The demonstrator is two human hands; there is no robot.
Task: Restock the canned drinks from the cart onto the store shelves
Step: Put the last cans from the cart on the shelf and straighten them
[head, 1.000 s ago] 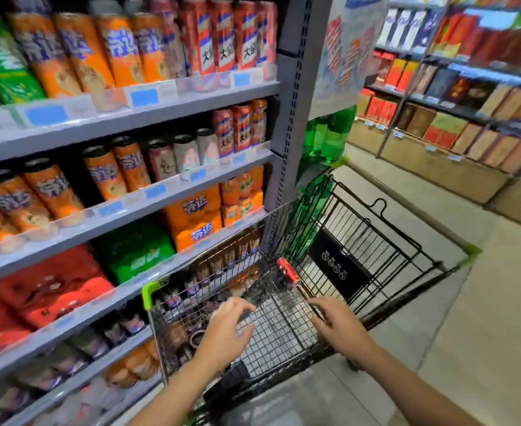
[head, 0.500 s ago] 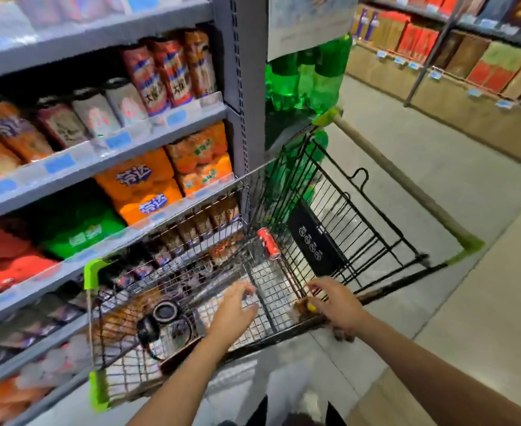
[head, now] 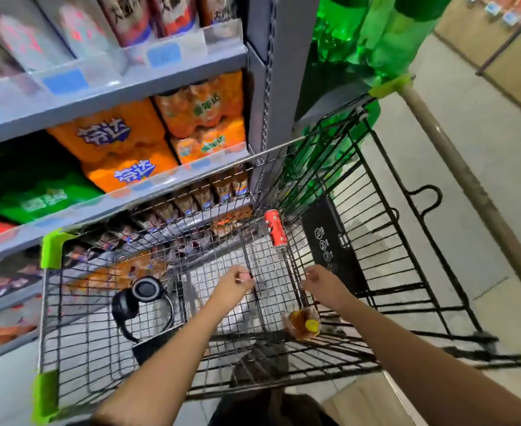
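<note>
Looking down into a wire cart [head: 53, 327] parked tight against the shelves [head: 115, 99] on the left. Both arms reaching in over the near rim. Left hand [head: 233, 282] low over the basket floor, fingers curled loosely, something small and pinkish at the fingertips, too blurred to say whether held. Right hand [head: 322, 279] just beside the black flap [head: 330, 241] at the handle end, fingers bent, nothing plainly in its grip; cannot tell whether touching the wire. One red can [head: 275, 228] lying tilted in the far corner of the basket, against the wire, well apart from both hands. A bottle [head: 303, 324] with a yellow cap and amber contents down by the right wrist, near the basket's edge. Black headphones [head: 139, 298] resting on the basket floor to the left, beside a dark flat item. Lime green corner guards [head: 52, 250] on the cart rim. Handle bar [head: 468, 186] running off to the right over the pale floor [head: 437, 149]. On the shelves: orange multipacks [head: 115, 146] at mid level, a green pack [head: 38, 195] left of them, cans standing in a row above behind blue price tags, small bottles on the row below, seen through the wire. Green bottles [head: 376, 35] past the grey upright at top, blurred
</note>
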